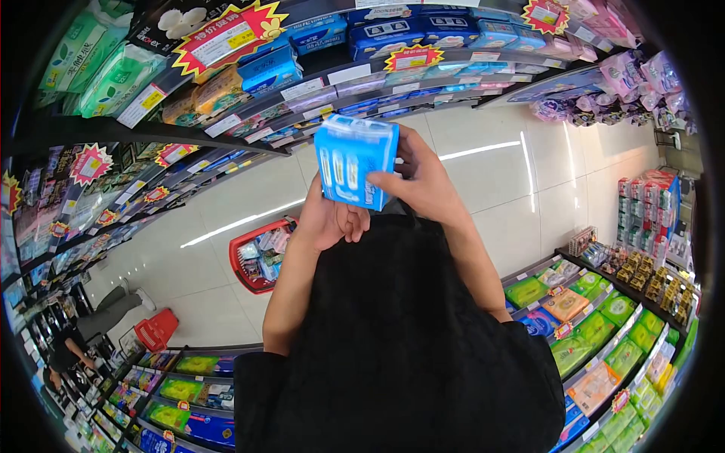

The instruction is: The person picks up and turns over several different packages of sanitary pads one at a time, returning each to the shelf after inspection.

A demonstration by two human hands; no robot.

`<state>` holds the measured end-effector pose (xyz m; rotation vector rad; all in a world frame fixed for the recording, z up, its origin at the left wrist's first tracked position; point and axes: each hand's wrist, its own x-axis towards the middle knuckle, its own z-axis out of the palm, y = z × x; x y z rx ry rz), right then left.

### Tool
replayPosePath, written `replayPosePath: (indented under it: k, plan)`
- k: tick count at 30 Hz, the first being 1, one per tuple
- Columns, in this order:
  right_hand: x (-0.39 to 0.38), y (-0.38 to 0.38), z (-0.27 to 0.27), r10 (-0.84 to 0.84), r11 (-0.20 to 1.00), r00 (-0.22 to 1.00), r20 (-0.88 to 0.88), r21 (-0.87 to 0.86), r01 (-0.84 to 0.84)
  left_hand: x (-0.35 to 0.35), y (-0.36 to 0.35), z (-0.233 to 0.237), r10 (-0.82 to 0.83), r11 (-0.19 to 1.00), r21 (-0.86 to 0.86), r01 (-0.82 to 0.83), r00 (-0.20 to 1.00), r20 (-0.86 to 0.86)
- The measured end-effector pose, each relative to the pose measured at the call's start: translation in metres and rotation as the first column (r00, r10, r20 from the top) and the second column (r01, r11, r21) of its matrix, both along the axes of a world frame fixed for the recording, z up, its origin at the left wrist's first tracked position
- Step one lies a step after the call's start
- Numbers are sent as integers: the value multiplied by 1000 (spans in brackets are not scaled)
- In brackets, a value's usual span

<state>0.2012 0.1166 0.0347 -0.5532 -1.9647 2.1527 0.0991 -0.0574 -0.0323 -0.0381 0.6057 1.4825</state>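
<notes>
A blue plastic pack of sanitary pads (353, 160), with pale pad shapes printed on its front, is held up before my chest. My right hand (421, 181) is closed on its right side, the thumb across the front and the other fingers partly hidden behind. At the lower left, my left hand (329, 220) supports the pack from below, its fingers curled beneath the bottom edge. On the floor to the left, a red shopping basket (240, 269) contains several small packs.
A shelf with blue packs (385, 35) and price tags runs ahead of me. Green packs (593, 328) fill shelving behind me at right. Further left are a person (79, 341) and another red basket (157, 330). Tiled floor (483, 189) lies between the shelves.
</notes>
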Motion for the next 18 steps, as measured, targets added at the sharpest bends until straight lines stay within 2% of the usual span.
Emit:
replayPosePath:
  k: [1, 2, 3, 4, 6, 8, 10, 12, 15, 16, 18]
  plan:
    - [2, 3, -3, 41, 996, 992, -117, -68, -49, -2, -3, 5, -7, 1000, 16, 8, 1000, -23]
    - [6, 8, -2, 107, 989, 988, -114, -93, -118, -4, -5, 7, -15, 999, 33, 17, 999, -45]
    - [8, 12, 6, 173, 976, 979, -112, -117, -186, -5, -7, 9, 28, 984, 176, -13, 997, -78]
    - [8, 15, 11, 238, 957, 965, -113, -141, -252, -5, -6, 13, 117, 988, 107, -107, 989, -87]
    - [7, 16, 2, 265, 964, 956, -122, 2, -267, -4, -3, 24, 288, 953, -70, -295, 953, -97]
    - [3, 13, -4, 257, 965, 958, -130, 96, -246, -6, 11, 32, 456, 841, -264, -472, 882, -122]
    - [0, 9, -19, 109, 973, 990, -84, -197, -124, -7, 10, 36, 463, 842, -170, -513, 847, -262]
    - [-1, 7, -32, -67, 873, 998, 13, -484, 65, -7, 11, 38, 477, 833, -88, -546, 789, -387]
    - [0, 16, -35, -36, 691, 999, 40, -721, 54, -8, 15, 40, 508, 801, 16, -599, 665, -548]
    - [0, 17, -33, -4, 717, 998, 56, -696, 42, -10, 14, 40, 453, 818, -39, -574, 685, -570]
    - [-1, 23, -35, 49, 891, 995, 85, -454, -5, -14, 11, 29, 357, 866, -45, -497, 681, -640]
